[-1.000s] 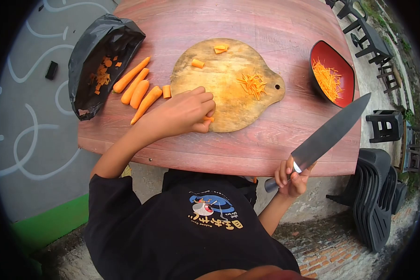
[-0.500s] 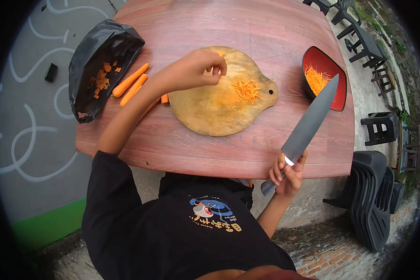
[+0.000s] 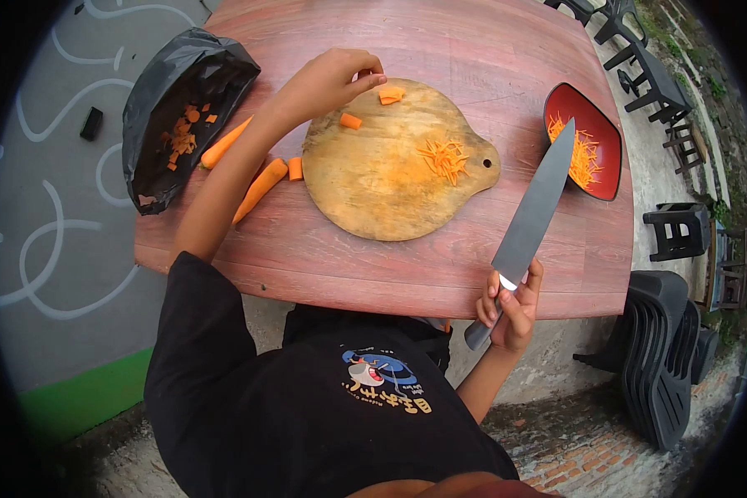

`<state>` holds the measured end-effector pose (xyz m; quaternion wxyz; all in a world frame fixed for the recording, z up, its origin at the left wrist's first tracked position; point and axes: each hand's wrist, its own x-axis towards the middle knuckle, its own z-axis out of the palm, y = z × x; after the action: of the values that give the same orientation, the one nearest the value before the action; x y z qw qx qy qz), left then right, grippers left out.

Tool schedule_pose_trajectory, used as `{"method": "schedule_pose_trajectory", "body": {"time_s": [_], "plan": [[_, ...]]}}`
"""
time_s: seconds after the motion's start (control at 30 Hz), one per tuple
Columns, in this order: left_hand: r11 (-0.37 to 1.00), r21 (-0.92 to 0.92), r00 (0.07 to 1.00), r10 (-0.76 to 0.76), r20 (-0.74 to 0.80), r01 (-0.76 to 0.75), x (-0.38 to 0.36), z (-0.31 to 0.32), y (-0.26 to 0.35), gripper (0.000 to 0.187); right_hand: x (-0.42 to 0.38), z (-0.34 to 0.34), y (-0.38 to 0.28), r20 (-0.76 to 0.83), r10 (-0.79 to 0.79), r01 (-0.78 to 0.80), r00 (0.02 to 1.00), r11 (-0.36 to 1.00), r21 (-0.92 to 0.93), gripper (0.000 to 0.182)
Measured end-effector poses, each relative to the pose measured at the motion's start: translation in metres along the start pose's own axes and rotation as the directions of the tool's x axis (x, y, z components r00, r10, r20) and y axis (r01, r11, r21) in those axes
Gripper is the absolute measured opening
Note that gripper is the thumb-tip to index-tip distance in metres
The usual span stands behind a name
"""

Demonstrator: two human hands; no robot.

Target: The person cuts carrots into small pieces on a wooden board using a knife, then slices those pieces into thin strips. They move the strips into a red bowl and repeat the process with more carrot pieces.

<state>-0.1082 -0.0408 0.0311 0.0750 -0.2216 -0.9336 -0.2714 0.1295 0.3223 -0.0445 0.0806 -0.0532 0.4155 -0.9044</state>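
Note:
My right hand [image 3: 513, 311] grips a large kitchen knife [image 3: 535, 203] by its handle, blade pointing up and away, the tip overlapping the red bowl in view. Over the far left rim of the round wooden cutting board [image 3: 365, 191] is my left hand [image 3: 340, 76], its fingers curled towards the thumb; whatever they may hold is hidden. Close to it on the board lie thin carrot slices [image 3: 391, 95] and a short carrot chunk [image 3: 351, 121]. A small heap of carrot strips [image 3: 446, 160] sits near the board's handle.
At right stands a red bowl [image 3: 610, 153] with carrot shreds [image 3: 583, 162]. Left of the board are whole carrots [image 3: 261, 189], a cut carrot piece [image 3: 295, 169] and a black plastic bag [image 3: 153, 100] holding carrot scraps. Stacked dark chairs [image 3: 660, 357] stand beyond the table's right edge.
My left hand has moved up and left, from over the board to its far rim, uncovering the carrot slices and chunk. The knife has shifted slightly left, still in my right hand.

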Motion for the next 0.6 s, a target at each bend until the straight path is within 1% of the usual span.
{"method": "schedule_pose_trajectory", "body": {"time_s": [0.07, 0.1, 0.13, 0.17, 0.2, 0.23, 0.3, 0.33, 0.4, 0.43, 0.5, 0.53, 0.57, 0.6], "plan": [[0.978, 0.039, 0.972, 0.199, 0.123, -0.205, -0.022, -0.008, 0.001, 0.022, 0.0, 0.002, -0.001, -0.003, 0.018, -0.018, 1.0, 1.0, -0.005, 0.065], [0.979, 0.04, 0.972, 0.195, 0.128, -0.201, -0.033, -0.006, 0.001, 0.022, 0.001, 0.004, -0.001, -0.004, 0.028, -0.028, 1.0, 0.999, -0.016, 0.065], [0.974, 0.101, 0.975, 0.194, 0.112, -0.205, -0.046, -0.001, 0.001, 0.024, 0.002, 0.007, -0.002, -0.006, 0.032, -0.032, 0.999, 0.999, -0.012, 0.065], [0.965, 0.16, 0.976, 0.193, 0.097, -0.207, -0.057, 0.003, 0.003, 0.025, 0.003, 0.011, -0.003, -0.033, 0.064, -0.066, 0.997, 0.996, -0.067, 0.063], [0.971, 0.17, 0.985, 0.158, 0.071, -0.168, -0.066, 0.004, 0.007, 0.027, 0.004, 0.016, -0.004, -0.062, 0.096, -0.103, 0.993, 0.987, -0.12, 0.061], [0.972, 0.169, 0.985, 0.153, 0.079, -0.164, -0.071, 0.008, 0.006, 0.027, 0.005, 0.02, -0.005, -0.066, 0.103, -0.11, 0.992, 0.987, -0.115, 0.061], [0.997, 0.026, 0.996, 0.078, -0.054, -0.077, -0.081, 0.021, 0.004, 0.024, 0.008, 0.032, -0.008, -0.114, 0.228, -0.25, 0.967, 0.939, -0.236, 0.06], [0.997, 0.024, 0.996, 0.074, -0.041, -0.073, -0.085, 0.022, 0.009, 0.024, 0.011, 0.038, -0.008, -0.122, 0.235, -0.257, 0.964, 0.939, -0.227, 0.06], [0.995, -0.097, 0.999, -0.004, -0.032, 0.0, -0.095, 0.024, 0.026, 0.021, 0.015, 0.055, -0.004, -0.089, 0.3, -0.313, 0.95, 0.91, -0.273, 0.063], [0.995, -0.099, 1.0, -0.004, -0.011, 0.003, -0.1, 0.026, 0.035, 0.021, 0.016, 0.065, -0.003, -0.103, 0.306, -0.322, 0.947, 0.911, -0.257, 0.063], [0.989, -0.15, 0.999, -0.026, -0.03, 0.021, -0.113, 0.029, 0.051, 0.02, 0.015, 0.082, 0.001, -0.076, 0.4, -0.406, 0.914, 0.883, -0.234, 0.063], [0.986, -0.163, 0.998, -0.038, -0.04, 0.031, -0.118, 0.032, 0.055, 0.018, 0.014, 0.086, 0.005, -0.051, 0.424, -0.422, 0.904, 0.865, -0.271, 0.06], [0.986, -0.164, 0.999, -0.039, -0.014, 0.036, -0.121, 0.033, 0.054, 0.018, 0.013, 0.09, 0.008, -0.065, 0.43, -0.432, 0.9, 0.866, -0.25, 0.06], [0.992, -0.13, 0.998, -0.009, -0.068, 0.0, -0.124, 0.035, 0.053, 0.017, 0.012, 0.093, 0.011, -0.059, 0.49, -0.486, 0.87, 0.829, -0.277, 0.06]]}}
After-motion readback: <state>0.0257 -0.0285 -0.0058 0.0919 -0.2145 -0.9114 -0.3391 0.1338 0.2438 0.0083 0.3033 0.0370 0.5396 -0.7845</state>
